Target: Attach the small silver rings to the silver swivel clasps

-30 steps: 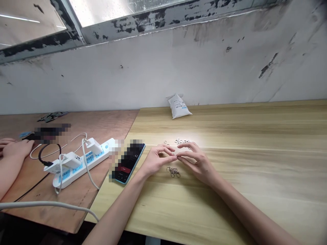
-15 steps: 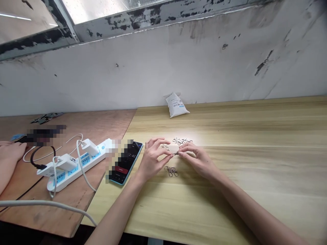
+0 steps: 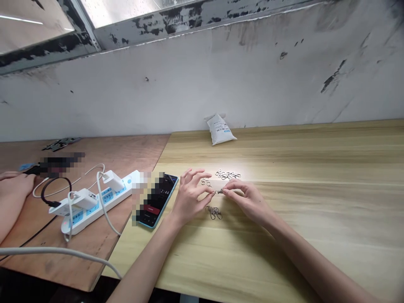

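My left hand (image 3: 191, 198) pinches a small metal ring (image 3: 216, 192) between thumb and index finger, its other fingers spread. Facing it, my right hand (image 3: 248, 200) grips a silver swivel clasp (image 3: 220, 191) by thumb and forefinger. Ring and clasp meet between the fingertips; whether they are linked is too small to tell. Several loose rings (image 3: 206, 183) lie behind my left fingers. Just beyond my right hand is a pile of clasps (image 3: 229, 174). Nearer to me, a small cluster of clasps with rings (image 3: 214, 212) rests on the wooden table (image 3: 284, 256).
A phone (image 3: 158, 202) lies left of my left hand. Farther left, a power strip (image 3: 104, 204) with chargers and cables sits on a brown board (image 3: 78, 265). A white plastic packet (image 3: 220, 129) stands by the wall. Another person's arm (image 3: 15, 193) shows at the left edge.
My fingertips have drawn slightly apart, so more of the ring and clasp shows between them. The whole view has shifted a little; the piles look the same.
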Available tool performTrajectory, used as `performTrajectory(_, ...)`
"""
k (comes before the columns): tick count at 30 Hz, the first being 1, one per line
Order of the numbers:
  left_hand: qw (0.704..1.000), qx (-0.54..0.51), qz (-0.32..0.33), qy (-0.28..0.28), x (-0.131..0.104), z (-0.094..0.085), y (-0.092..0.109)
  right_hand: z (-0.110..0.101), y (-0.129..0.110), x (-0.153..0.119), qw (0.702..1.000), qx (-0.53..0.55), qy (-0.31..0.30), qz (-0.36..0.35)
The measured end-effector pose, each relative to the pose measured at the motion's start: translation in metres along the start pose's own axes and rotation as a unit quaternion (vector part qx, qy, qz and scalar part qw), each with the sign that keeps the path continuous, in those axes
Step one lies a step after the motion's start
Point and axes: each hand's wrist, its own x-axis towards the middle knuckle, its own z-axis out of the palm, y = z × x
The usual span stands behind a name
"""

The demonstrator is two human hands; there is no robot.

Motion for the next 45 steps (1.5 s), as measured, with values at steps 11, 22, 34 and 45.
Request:
performTrajectory(11, 0.993, -0.101, -0.059, -0.009, 0.002, 0.001, -0.001, -0.003, 0.005, 0.001, 1.000, -0.016, -0.001, -0.005)
performTrajectory(22, 0.983, -0.112, -0.080, -0.125, -0.002, 0.008, -0.008, -0.007, 0.005, 0.004, 1.000, -0.006, 0.021, 0.014)
performTrajectory(34, 0.986, -0.081, -0.039, -0.141, -0.003, 0.019, 0.001, -0.008, 0.006, 0.005, 0.998, 0.016, 0.041, 0.044)
performTrajectory(45, 0.977, -0.147, -0.132, -0.082, 0.000, 0.014, 0.002, -0.007, 0.013, 0.005, 0.998, -0.042, 0.040, 0.022)
